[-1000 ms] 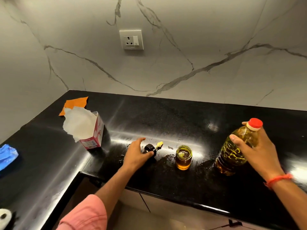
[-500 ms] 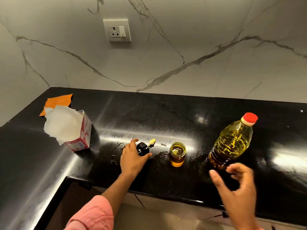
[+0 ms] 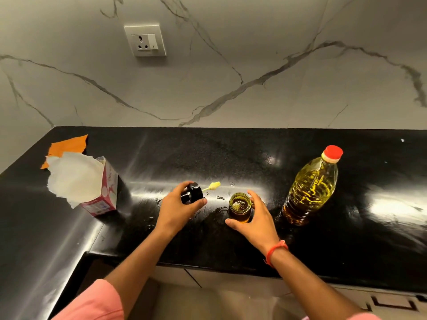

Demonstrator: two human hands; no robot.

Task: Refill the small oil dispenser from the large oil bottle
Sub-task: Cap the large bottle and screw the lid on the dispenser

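The small oil dispenser, an open glass jar holding amber oil, stands on the black counter near its front. My right hand curls around its right side, fingers and thumb touching the glass. My left hand holds the black cap just left of the jar; a pale brush tip sticks out of the cap toward the right. The large oil bottle, clear plastic with yellow oil and a red cap, stands upright to the right, with no hand on it.
A pink tissue box with white tissue sticking out stands at the left, an orange cloth behind it. Oil drops and smears wet the counter around the jar. A wall socket sits on the marble backsplash. The counter turns a corner at the left.
My right hand let go of the large bottle, drew back, then came in to the small jar. My left hand closed on the black cap and lifted it slightly.
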